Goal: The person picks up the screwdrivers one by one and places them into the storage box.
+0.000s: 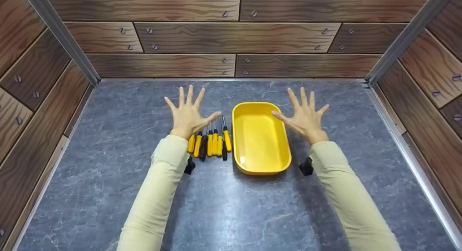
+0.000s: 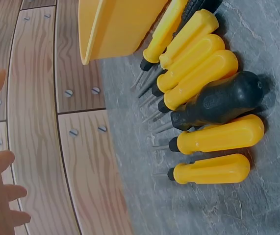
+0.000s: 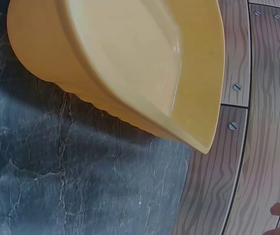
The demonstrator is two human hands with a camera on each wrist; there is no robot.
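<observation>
Fingers spread wide, my left hand (image 1: pixel 188 115) hovers above a row of several screwdrivers (image 1: pixel 215 142) and holds nothing. Their handles are mostly yellow, with a fat black-handled screwdriver (image 2: pixel 218 102) among them; the shafts point away from me. In the head view the left hand and wrist hide part of the row. Right of the row stands a yellow plastic bin (image 1: pixel 260 142) with nothing inside. My right hand (image 1: pixel 305 117), also spread and holding nothing, is over the bin's right side, its thumb overlapping the rim in view. Both hands show only at the edges of the wrist views.
The work surface is a grey marbled tabletop (image 1: pixel 108 179). Wood-patterned panels (image 1: pixel 187 38) wall it at the back and both sides, with metal rails (image 1: pixel 65 38) at the corners. A black wrist mount (image 1: pixel 306 167) sits beneath the right forearm.
</observation>
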